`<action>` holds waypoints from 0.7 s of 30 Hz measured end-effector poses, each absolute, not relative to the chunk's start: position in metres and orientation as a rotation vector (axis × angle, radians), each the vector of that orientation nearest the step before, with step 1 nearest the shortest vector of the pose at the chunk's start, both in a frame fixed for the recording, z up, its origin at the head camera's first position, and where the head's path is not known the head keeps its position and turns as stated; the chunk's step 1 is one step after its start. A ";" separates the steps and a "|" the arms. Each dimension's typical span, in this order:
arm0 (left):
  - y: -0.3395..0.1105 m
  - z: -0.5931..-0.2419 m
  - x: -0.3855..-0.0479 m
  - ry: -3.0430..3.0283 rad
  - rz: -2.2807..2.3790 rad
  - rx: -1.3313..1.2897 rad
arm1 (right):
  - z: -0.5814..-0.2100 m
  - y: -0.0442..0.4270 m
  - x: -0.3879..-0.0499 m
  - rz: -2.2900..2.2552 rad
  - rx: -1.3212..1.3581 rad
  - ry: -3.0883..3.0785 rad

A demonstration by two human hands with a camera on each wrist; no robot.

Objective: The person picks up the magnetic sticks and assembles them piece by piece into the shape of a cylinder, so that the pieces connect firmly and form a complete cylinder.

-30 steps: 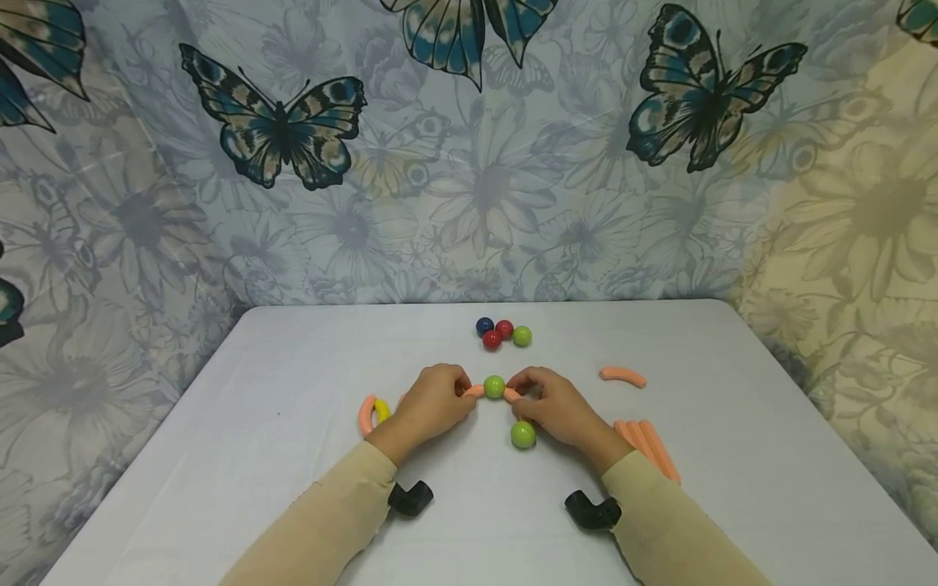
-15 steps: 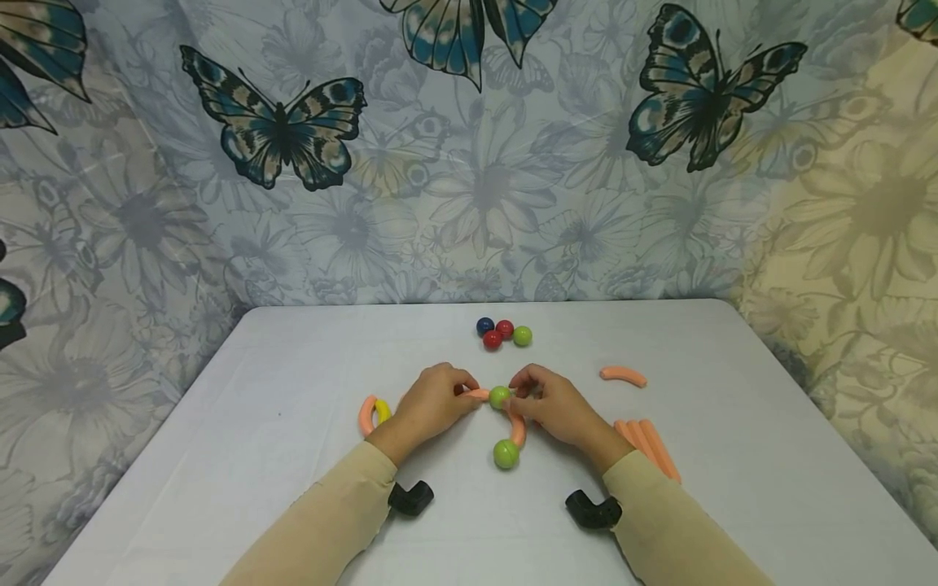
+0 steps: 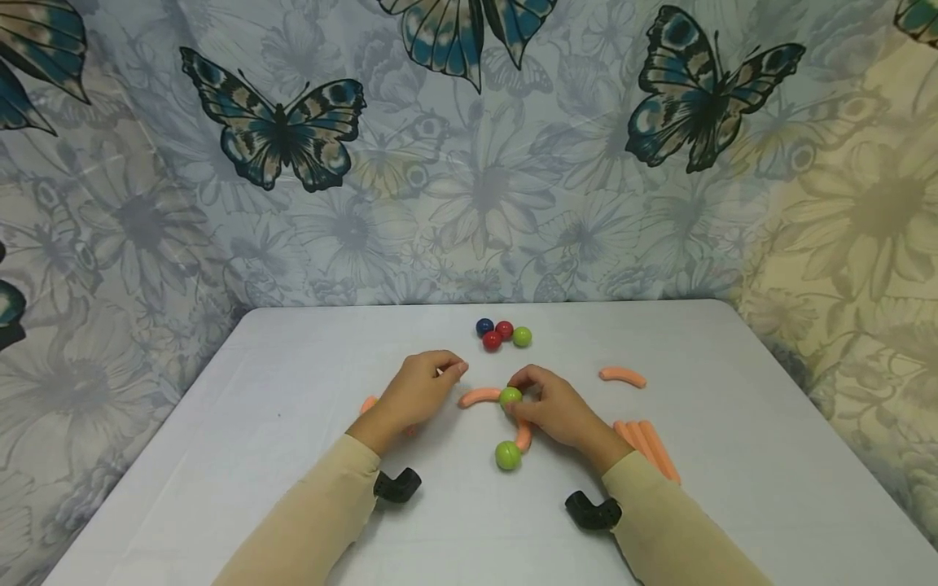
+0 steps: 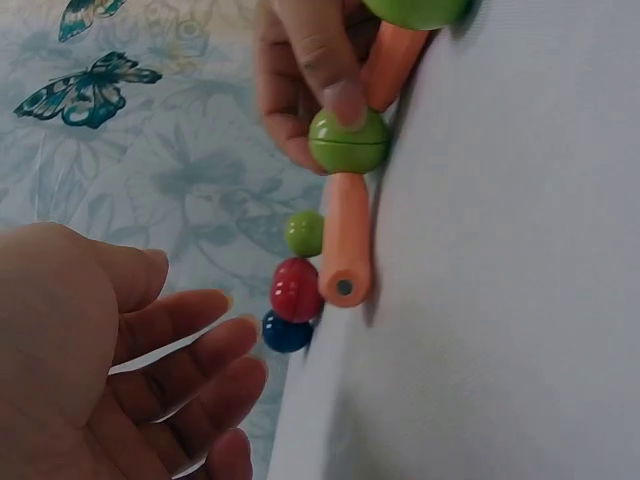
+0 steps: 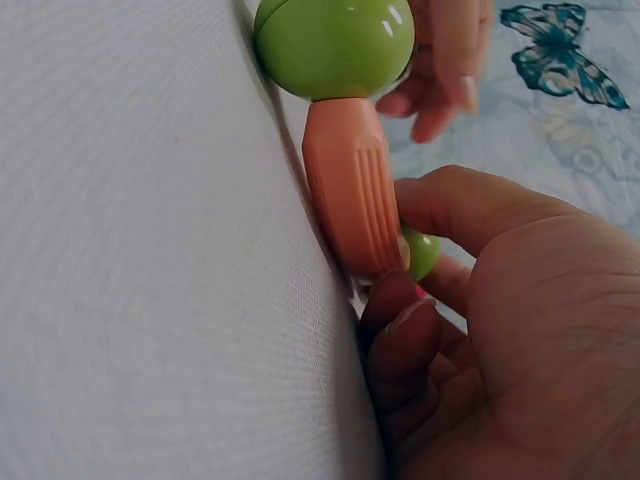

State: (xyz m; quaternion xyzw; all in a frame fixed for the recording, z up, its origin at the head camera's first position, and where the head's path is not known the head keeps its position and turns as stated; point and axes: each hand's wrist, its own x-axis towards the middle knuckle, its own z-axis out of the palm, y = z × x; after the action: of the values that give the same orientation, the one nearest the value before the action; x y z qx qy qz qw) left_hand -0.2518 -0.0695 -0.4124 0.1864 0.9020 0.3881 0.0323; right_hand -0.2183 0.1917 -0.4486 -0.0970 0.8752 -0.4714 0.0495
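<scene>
Green ball (image 3: pixel 509 395) is pinched by fingers of right hand (image 3: pixel 554 408), adjoining orange rod (image 3: pixel 479 396) laid left-right, near-right of released fingers of left hand (image 3: pixel 419 387).

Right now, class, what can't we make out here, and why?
Head view: part of a rounded peach piece, behind the left hand and wrist.
Head view: lower parts of some straight peach sticks, behind the beige right sleeve.
Left wrist view: part of a glossy green ball, cut off by the upper edge.

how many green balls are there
3: one green ball pinched by the right hand, one on an orange stick's near end, one beside a red ball; more may be hidden.
</scene>
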 end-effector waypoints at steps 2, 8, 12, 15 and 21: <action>-0.077 -0.407 -0.254 2.763 1.247 0.541 | -0.448 0.192 -0.218 -1.428 -0.290 2.672; -0.104 -0.392 -0.258 2.717 1.383 0.456 | -0.448 0.192 -0.219 -1.402 -0.286 2.689; -0.120 -0.386 -0.261 2.733 1.419 0.469 | -0.449 0.192 -0.219 -1.397 -0.287 2.697; -0.131 -0.382 -0.264 2.742 1.444 0.461 | -0.449 0.192 -0.218 -1.403 -0.293 2.703; -0.155 -0.380 -0.268 2.720 1.483 0.396 | -0.448 0.193 -0.218 -1.411 -0.278 2.691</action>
State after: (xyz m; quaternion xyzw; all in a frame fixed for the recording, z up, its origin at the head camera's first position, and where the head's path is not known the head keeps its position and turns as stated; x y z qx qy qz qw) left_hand -0.2677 -0.1555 -0.3804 0.1268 0.8708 0.4750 0.0092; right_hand -0.2182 0.1928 -0.4482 -0.0911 0.8810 -0.4620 0.0450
